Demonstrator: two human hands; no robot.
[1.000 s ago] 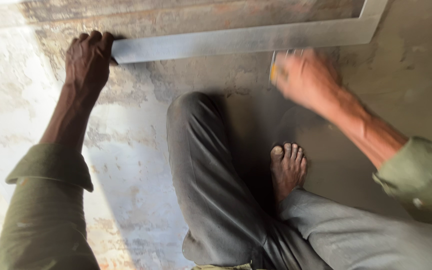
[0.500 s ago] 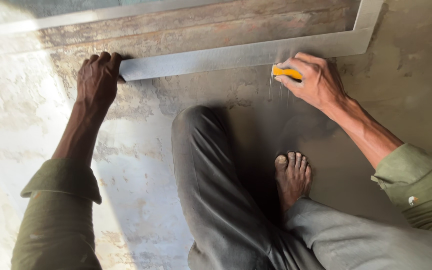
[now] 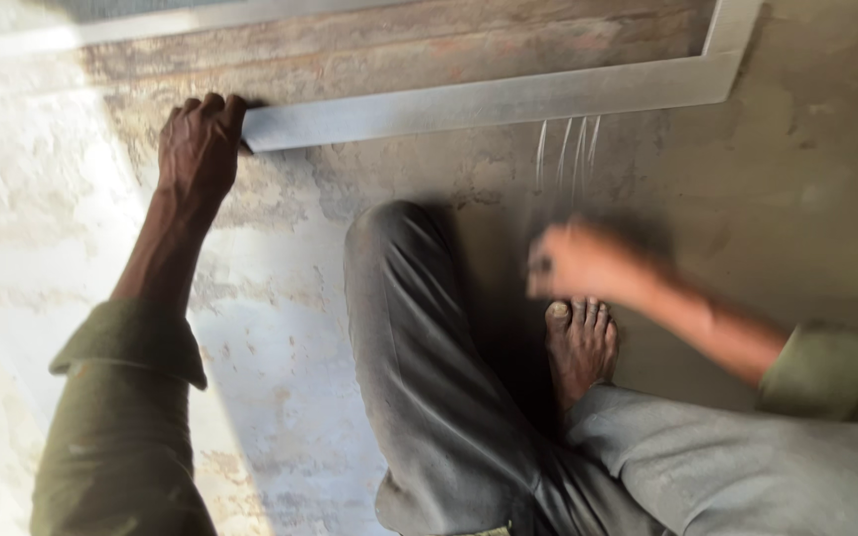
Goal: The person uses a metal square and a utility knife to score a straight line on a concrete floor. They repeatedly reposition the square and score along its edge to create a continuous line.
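Observation:
A long grey metal L-shaped square (image 3: 489,102) lies flat on a worn board, its short arm (image 3: 732,30) running up at the top right. My left hand (image 3: 199,149) is curled over the square's left end and holds it down. My right hand (image 3: 588,263) is blurred by motion, down off the square and just above my bare foot (image 3: 580,342). Its fingers look closed, but what they hold is not visible. Several thin pale scratch lines (image 3: 568,151) run down the surface just below the square's edge.
My bent knee in grey trousers (image 3: 399,298) sits in the middle between both arms. A pale strip (image 3: 181,22) runs along the top edge. The surface at the left is pale and blotchy (image 3: 32,228), and smoother grey-brown at the right (image 3: 816,179).
My right hand, which held a yellow tool against the square's lower edge, has swept down toward my foot. Scratch lines now show where it was. The left hand stays on the square.

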